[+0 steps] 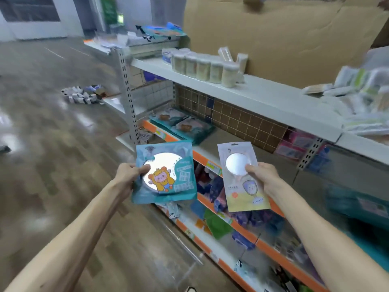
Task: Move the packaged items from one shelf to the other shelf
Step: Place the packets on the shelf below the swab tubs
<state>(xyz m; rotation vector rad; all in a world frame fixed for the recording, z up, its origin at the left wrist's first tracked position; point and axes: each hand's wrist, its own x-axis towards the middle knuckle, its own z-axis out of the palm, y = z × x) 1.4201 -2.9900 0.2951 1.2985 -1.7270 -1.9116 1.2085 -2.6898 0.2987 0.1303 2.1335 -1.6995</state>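
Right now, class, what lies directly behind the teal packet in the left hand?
Behind the teal packet in the left hand: floor and the orange-edged shelf. Whatever sits directly behind it is hidden.

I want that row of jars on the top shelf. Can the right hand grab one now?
Probably not yet. The right hand is already shut on the pale packet, so it has no free fingers. The jars stand unblocked near the shelf's front edge, farther off.

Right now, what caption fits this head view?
Each hand, left and right, holds a packet before shelves.
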